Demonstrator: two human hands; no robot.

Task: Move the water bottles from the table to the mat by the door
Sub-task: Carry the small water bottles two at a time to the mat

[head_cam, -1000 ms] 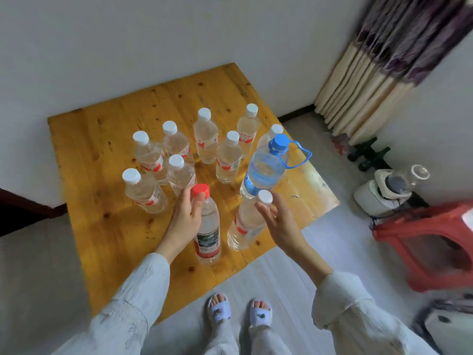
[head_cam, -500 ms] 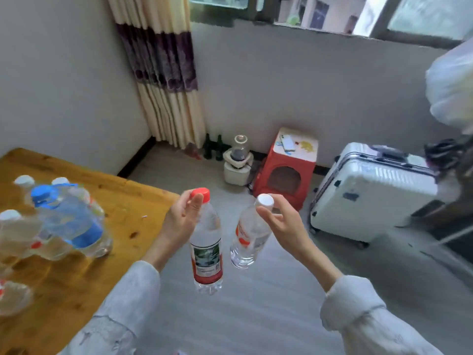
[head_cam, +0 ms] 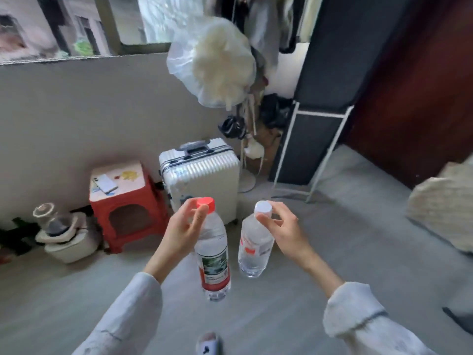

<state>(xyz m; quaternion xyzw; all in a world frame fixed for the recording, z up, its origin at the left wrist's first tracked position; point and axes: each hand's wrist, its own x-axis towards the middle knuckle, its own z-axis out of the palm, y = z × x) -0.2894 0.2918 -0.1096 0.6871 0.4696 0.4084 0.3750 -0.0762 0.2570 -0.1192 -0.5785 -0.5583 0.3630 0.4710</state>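
**Two bottles carried off the counter, view swung to the far wall**

Since the earlier frame our view has turned further right: the counter has dropped out of sight and the suitcase (head_cam: pixel 199 175) now sits straight ahead. Our left hand (head_cam: pixel 183 231) pinches the red-capped bottle (head_cam: pixel 213 249) at its neck, fingers (head_cam: pixel 198 216) curled just under the cap. Our right hand (head_cam: pixel 282 230) grips the white-capped bottle (head_cam: pixel 254 245) the same way, fingertips closed round the cap and neck. Both bottles hang upright in the air above the grey floor (head_cam: pixel 358 239), close together but apart. Beyond them stand a red stool (head_cam: pixel 128 201) by the wall and a dark rack (head_cam: pixel 314 147) to the right.
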